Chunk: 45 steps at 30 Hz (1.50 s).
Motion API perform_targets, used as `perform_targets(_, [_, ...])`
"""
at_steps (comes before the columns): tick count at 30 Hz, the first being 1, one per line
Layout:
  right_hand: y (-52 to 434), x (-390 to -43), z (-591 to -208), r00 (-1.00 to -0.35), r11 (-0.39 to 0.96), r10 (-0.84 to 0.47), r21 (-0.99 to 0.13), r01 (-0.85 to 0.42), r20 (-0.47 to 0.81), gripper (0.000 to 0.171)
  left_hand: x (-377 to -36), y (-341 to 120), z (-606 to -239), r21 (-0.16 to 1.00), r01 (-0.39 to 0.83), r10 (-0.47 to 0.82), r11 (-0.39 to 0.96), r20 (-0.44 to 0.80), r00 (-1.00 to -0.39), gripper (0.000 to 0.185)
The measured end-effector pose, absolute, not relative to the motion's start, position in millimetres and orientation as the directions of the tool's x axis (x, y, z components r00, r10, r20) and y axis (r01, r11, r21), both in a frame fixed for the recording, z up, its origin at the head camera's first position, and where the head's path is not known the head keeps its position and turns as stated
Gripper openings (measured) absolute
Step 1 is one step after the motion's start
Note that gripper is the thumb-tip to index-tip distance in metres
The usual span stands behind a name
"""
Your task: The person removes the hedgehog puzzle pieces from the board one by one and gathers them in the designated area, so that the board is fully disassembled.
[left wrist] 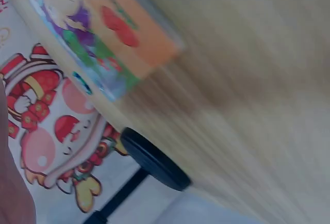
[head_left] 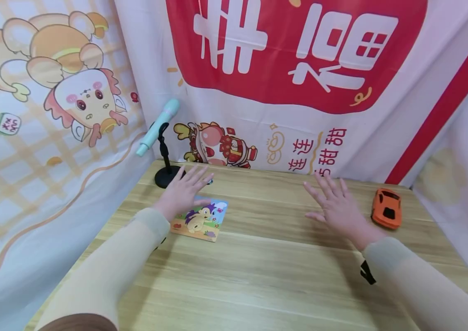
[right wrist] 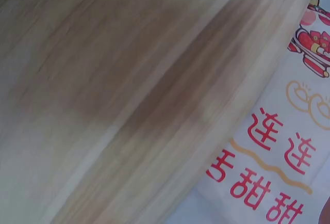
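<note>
Both hands hang in the air over the wooden table with fingers spread, holding nothing. My left hand (head_left: 181, 193) overlaps the upper left part of a picture board (head_left: 200, 223) in the head view, which shows a purple hedgehog. That board (left wrist: 121, 33) has a visibly thick edge in the left wrist view. On the right side, my right hand (head_left: 337, 209) is over the table, left of an orange toy car (head_left: 386, 209) and apart from it. Only bare tabletop (right wrist: 129, 105) and the backdrop show in front of the right hand in its wrist view.
A mint-green toy microphone (head_left: 159, 126) on a black stand (head_left: 166, 177) stands at the back left corner. Near the back edge lies a small dark-and-blue object (left wrist: 82, 83). Printed cloth (head_left: 275, 101) hangs behind the table and along both sides.
</note>
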State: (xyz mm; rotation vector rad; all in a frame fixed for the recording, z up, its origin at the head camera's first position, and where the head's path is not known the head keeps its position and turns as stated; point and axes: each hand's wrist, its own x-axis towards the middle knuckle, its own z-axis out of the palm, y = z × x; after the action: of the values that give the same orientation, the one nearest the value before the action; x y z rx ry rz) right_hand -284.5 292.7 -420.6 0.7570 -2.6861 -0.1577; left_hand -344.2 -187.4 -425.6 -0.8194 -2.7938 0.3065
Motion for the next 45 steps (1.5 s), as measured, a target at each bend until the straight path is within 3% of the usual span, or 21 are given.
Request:
perform_targets(5, [279.8, -288.1, -428.1, -0.784, 0.839, -0.544, 0.171, -0.517, 0.298, 0.087, -337.1, -219.7, -435.5, -0.026, 0.52, 0.521, 0.854, 0.006, -0.854, 0.078])
perform_targets(8, [269.3, -290.1, -431.9, -0.779, 0.833, -0.551, 0.155, -0.531, 0.298, 0.086, -334.7, -239.5, -441.7, 0.126, 0.451, 0.464, 0.884, -0.106, -0.88, 0.079])
perform_targets(11, [255.0, -289.9, -433.6, -0.783, 0.832, -0.55, 0.114, -0.542, 0.29, 0.086, -332.2, -255.3, -443.8, 0.185, 0.369, 0.403, 0.911, -0.206, -0.892, 0.087])
perform_targets(15, [234.9, -288.4, -437.4, -0.785, 0.824, -0.558, 0.063, -0.564, 0.27, 0.085, -327.4, -263.7, -441.6, 0.178, 0.32, 0.361, 0.93, -0.299, -0.883, 0.098])
perform_targets(22, [216.2, -286.3, -444.4, -0.771, 0.807, -0.577, 0.042, -0.589, 0.27, 0.082, -324.3, -246.2, -440.4, 0.136, 0.321, 0.347, 0.937, -0.3, -0.888, 0.108])
perform_targets(37, [182.4, -286.5, -448.4, -0.8, 0.802, -0.569, -0.083, -0.591, 0.191, 0.081, -316.4, -150.9, -446.0, 0.08, 0.355, 0.363, 0.931, -0.28, -0.889, 0.111])
perform_targets(45, [156.7, -291.3, -450.9, -0.832, 0.816, -0.528, -0.171, -0.553, 0.169, 0.068, -310.4, -107.3, -442.8, 0.063, 0.386, 0.388, 0.92, -0.268, -0.882, 0.113])
